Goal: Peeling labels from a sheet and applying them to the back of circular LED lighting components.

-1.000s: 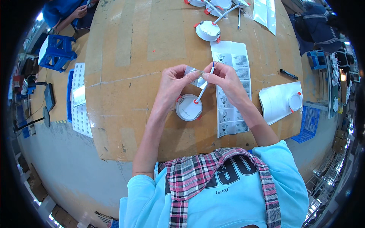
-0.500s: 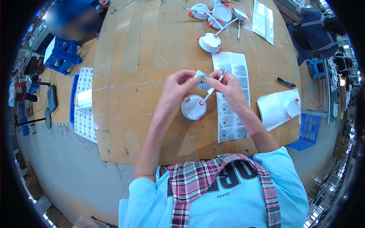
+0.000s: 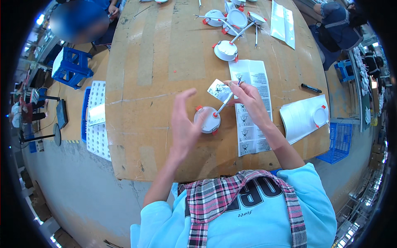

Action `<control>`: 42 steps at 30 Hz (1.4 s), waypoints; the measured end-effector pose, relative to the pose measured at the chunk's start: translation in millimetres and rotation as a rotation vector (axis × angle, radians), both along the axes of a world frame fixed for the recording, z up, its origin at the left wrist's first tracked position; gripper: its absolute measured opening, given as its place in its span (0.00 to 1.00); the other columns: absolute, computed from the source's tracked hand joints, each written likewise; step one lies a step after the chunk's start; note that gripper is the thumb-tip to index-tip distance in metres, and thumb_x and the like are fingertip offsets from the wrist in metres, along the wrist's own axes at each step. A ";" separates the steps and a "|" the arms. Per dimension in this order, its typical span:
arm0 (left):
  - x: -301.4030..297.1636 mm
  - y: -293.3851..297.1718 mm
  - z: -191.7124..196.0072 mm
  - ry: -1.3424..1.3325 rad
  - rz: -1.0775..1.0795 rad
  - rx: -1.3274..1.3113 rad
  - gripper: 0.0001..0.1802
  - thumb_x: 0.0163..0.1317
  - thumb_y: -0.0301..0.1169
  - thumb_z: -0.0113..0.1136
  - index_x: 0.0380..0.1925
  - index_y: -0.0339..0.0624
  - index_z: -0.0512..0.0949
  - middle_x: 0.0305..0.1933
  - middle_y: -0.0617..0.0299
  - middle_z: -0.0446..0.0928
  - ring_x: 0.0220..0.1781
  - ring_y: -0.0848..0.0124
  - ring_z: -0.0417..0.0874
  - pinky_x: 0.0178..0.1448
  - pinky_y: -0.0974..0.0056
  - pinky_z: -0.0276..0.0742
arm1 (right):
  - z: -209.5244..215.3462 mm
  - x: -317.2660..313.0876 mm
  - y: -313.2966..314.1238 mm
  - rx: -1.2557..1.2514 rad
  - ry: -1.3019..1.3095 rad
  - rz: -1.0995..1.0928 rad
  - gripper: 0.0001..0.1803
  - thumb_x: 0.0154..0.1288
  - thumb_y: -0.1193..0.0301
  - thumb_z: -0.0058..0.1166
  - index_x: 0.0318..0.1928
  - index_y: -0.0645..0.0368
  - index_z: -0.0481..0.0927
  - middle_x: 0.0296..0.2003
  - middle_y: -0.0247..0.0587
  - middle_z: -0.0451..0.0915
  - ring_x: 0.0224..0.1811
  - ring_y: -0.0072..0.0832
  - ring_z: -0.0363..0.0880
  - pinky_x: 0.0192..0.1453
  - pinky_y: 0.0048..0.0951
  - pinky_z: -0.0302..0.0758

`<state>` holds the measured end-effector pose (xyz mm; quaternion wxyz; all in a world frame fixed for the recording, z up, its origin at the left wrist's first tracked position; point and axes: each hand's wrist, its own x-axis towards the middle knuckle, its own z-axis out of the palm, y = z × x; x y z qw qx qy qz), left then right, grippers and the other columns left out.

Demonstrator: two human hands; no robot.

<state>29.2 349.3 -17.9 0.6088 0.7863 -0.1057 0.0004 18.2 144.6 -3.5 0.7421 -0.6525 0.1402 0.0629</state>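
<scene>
A round white downlight with red-tipped clips lies on the table in front of me. Its white cable rises to my right hand, which pinches it near the bare wire end. A small white printed label sticks out to the left from the cable at those fingers. My left hand is off the label, fingers apart, beside the downlight's left edge; whether it touches the light I cannot tell. Beneath my right hand lies a sheet of printed labels.
More downlights with cables lie in a group at the far side, near a clear plastic bag. To the right are a black marker and white sheets bearing another light. A perforated white tray stands left of the table.
My left hand has let go of the label, opened and drawn back down toward the downlight. My right hand stays on the cable, and the label now hangs free on its left side.
</scene>
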 end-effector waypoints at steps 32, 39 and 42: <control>29.0 4.6 3.3 -0.354 -0.056 0.325 0.16 0.59 0.28 0.62 0.49 0.40 0.76 0.57 0.52 0.71 0.60 0.55 0.71 0.65 0.53 0.64 | 8.1 -65.8 -29.2 -1.038 -0.449 -0.054 0.15 0.60 0.75 0.56 0.48 0.62 0.77 0.48 0.48 0.76 0.55 0.44 0.71 0.61 0.39 0.66; 7.2 -25.3 8.2 -0.440 -0.259 0.278 0.12 0.57 0.27 0.64 0.43 0.40 0.79 0.52 0.54 0.75 0.58 0.55 0.74 0.62 0.56 0.69 | 6.8 44.9 -54.9 -0.751 -0.413 -0.210 0.13 0.67 0.69 0.54 0.46 0.66 0.81 0.38 0.44 0.83 0.38 0.28 0.81 0.41 0.28 0.76; 42.4 20.3 9.7 -0.292 0.074 0.204 0.09 0.62 0.28 0.60 0.41 0.38 0.79 0.44 0.53 0.78 0.49 0.59 0.79 0.52 0.58 0.75 | 14.4 55.2 -38.2 -0.683 -0.411 -0.103 0.14 0.68 0.68 0.53 0.46 0.65 0.81 0.38 0.42 0.84 0.37 0.25 0.81 0.39 0.26 0.76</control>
